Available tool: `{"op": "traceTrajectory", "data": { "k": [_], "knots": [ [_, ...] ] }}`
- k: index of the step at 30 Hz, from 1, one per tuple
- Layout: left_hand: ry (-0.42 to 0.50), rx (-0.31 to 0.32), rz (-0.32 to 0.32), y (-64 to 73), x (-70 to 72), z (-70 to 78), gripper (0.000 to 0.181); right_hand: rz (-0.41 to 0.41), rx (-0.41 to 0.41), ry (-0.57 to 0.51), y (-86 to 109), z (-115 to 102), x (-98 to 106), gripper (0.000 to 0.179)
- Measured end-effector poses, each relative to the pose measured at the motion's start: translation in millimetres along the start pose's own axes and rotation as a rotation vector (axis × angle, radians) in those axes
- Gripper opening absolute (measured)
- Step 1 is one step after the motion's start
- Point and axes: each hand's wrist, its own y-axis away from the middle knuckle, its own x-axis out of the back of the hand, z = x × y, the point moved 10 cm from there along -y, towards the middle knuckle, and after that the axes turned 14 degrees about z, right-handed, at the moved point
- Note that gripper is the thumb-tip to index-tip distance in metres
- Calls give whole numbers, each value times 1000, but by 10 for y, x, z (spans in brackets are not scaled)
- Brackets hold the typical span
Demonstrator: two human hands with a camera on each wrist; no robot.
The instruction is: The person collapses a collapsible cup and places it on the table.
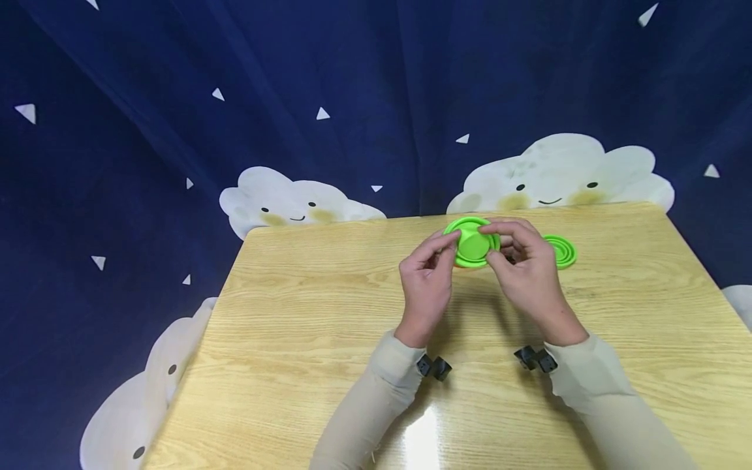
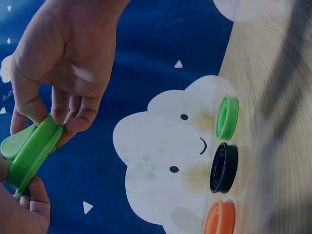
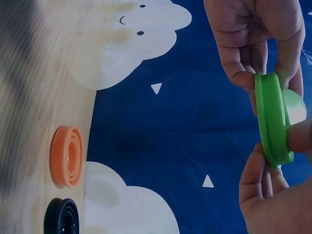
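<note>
A bright green collapsible silicone cup (image 1: 474,247) is held up over the far part of the table by both hands. Its round base sticks out from the thick rim on one side, as both wrist views show. My left hand (image 1: 424,287) pinches the rim at the cup's left. On the opposite side my right hand (image 1: 533,271) grips it with thumb and fingers, the thumb near the lower edge. Behind the right hand lies a second green cup (image 1: 563,252), folded flat in rings. A black cup (image 2: 224,168) and an orange cup (image 3: 67,156), folded too, are mostly hidden in the head view.
The folded cups stand in a row near the far edge of the wooden table (image 1: 305,313). Behind that edge hangs a dark blue curtain (image 1: 352,78) with white clouds and triangles. Small black cameras (image 1: 433,367) sit on both sleeved wrists.
</note>
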Motion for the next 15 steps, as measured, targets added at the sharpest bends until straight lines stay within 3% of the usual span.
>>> {"op": "traceTrajectory", "data": {
  "k": [7,15],
  "knots": [
    [-74,-67,-82,-21,-51,81,17,-65,53,62,9,-59,-39,41],
    [-138,-141,-129,-44,-83,178,18,-47,164,172,11,105,2,47]
  ]
}}
